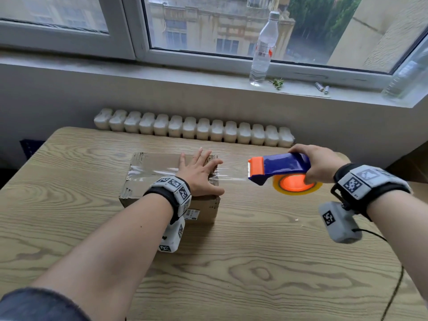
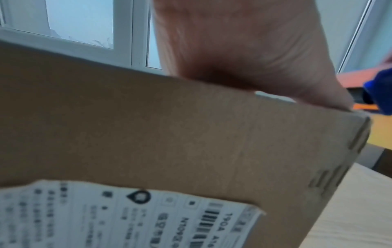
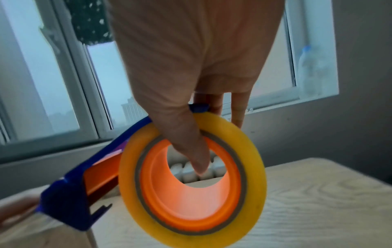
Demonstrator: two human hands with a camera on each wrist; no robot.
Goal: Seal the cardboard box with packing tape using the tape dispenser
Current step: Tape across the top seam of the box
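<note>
Left hand [image 1: 199, 173] flat, fingers spread (palm down), right hand [image 1: 317, 163] curled in grip

A brown cardboard box [image 1: 162, 179] lies flat on the surface, flaps closed, a white printed label [image 2: 127, 216] on its near side. A strip of clear packing tape [image 1: 148, 171] crosses its top and spans right to the blue-and-orange tape dispenser [image 1: 278, 169], held above the surface, carrying a yellowish roll [image 3: 191, 176].

Brown cardboard box [image 1: 150, 167] with white barcoded label [image 2: 127, 216]; blue-and-orange tape dispenser [image 1: 279, 167]; yellowish tape roll [image 3: 250, 167]; wood-grain table [image 1: 254, 262].
</note>
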